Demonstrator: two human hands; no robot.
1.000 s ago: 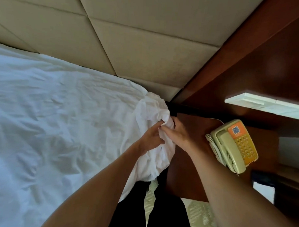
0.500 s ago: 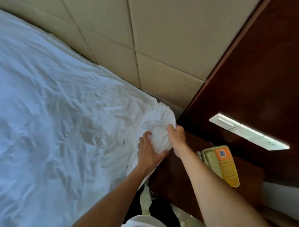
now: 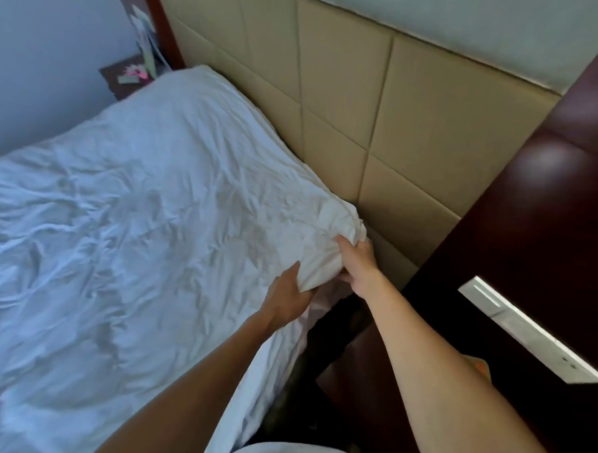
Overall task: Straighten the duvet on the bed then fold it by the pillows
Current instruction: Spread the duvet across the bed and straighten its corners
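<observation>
- Duvet (image 3: 125, 239): white and heavily creased, it covers the bed from the far left corner by the wall across to the near right corner, where both hands have it. Almost all of its spread lies to the left of the grip and away from it, with one long edge running along the headboard (image 3: 364, 102).
- Left hand (image 3: 289, 299): its fingers are curled into a bunched fold of the duvet a little in from the bed's side edge, on the mattress side of the corner.
- Right hand (image 3: 356, 263): it clenches the corner itself, just beside the headboard panels and higher up the bed than the left, so it looks the nearer of the two to the head end. Its fingertips are buried in cloth, so how deep the hold goes is hard to say.
- Dark wooden side unit (image 3: 530, 236): it stands close on the right, so I judge any pull to flatten the corner has room mainly along the headboard edge or down the bed.
</observation>
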